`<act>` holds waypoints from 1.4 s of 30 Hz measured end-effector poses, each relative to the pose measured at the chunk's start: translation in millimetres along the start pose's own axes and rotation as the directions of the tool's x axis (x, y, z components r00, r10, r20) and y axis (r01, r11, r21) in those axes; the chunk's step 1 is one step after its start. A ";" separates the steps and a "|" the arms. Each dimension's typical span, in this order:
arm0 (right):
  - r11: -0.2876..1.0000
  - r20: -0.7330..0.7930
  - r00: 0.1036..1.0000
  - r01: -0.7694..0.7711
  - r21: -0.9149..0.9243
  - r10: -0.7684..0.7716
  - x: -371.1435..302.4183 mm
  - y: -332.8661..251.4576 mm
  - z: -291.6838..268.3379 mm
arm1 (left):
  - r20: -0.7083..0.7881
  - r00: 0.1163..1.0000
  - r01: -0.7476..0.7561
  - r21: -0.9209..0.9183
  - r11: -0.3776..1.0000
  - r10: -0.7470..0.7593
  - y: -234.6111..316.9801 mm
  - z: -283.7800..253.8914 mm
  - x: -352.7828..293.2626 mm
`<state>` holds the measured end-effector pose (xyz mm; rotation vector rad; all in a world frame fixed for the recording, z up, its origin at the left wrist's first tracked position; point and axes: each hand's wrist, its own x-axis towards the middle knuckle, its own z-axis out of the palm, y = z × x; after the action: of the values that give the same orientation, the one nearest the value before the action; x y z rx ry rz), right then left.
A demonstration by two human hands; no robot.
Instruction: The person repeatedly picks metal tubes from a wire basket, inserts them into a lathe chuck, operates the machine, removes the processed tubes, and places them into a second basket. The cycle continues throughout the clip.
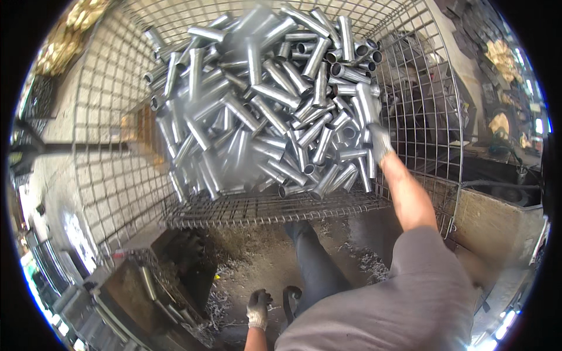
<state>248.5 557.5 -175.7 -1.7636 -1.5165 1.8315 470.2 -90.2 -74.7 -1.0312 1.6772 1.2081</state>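
A large heap of short shiny metal tubes (269, 99) fills the wire mesh basket (269, 216) in front of me. My right arm stretches to the heap's right side. There my gloved right hand (381, 143) closes on the near end of a metal tube (364, 100); its fingers are partly blurred. Low in the view, well away from the basket, hangs my gloved left hand (258, 307). Its dark-coated fingers are loosely bent and somewhat apart, with nothing seen in them.
Mesh walls (421, 99) rise around the heap. At lower left stands a dark metal bin (126, 304) with a few tubes in it. Metal shavings (219, 304) litter the floor near my leg (319, 257). A rusty-sided container (492, 225) stands at the right.
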 end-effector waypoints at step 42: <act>0.353 0.051 -0.946 0.168 0.920 0.319 -1285.3 461.8 -6.9 | -0.927 0.268 -0.850 -0.356 0.389 -0.263 -645.1 -468.1 -435.5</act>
<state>841.7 -574.0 307.1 -2.3028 1.2937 -0.9027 1149.5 -608.8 233.1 -2.5381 2.2227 2.2321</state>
